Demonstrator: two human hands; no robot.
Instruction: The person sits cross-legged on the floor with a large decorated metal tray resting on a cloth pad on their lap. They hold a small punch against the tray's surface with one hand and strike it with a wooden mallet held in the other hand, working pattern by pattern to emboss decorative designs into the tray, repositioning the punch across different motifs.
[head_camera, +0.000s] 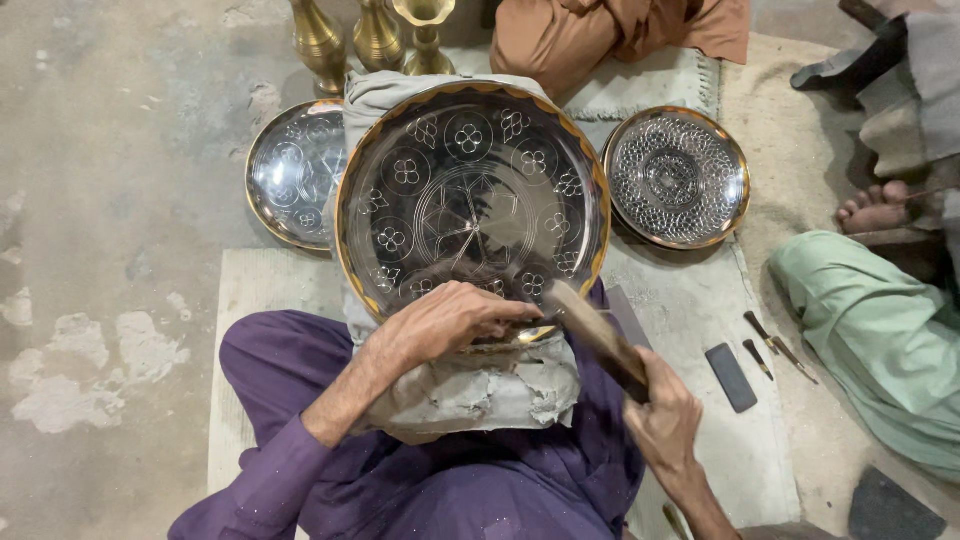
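The left hand (445, 318) gripped the near rim of the large engraved tray (470, 195); beside that rim, the right hand (662, 420) clasped a wooden mallet (598, 338).

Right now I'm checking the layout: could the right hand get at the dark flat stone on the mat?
Probably yes. The right hand grips a wooden mallet, so it isn't free, but the stone lies just beside it on the mat with nothing between them.

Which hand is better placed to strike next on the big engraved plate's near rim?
Right hand: it grips the wooden mallet, whose head sits over the near rim of the large plate. Left hand is occupied, pressed down at that rim.
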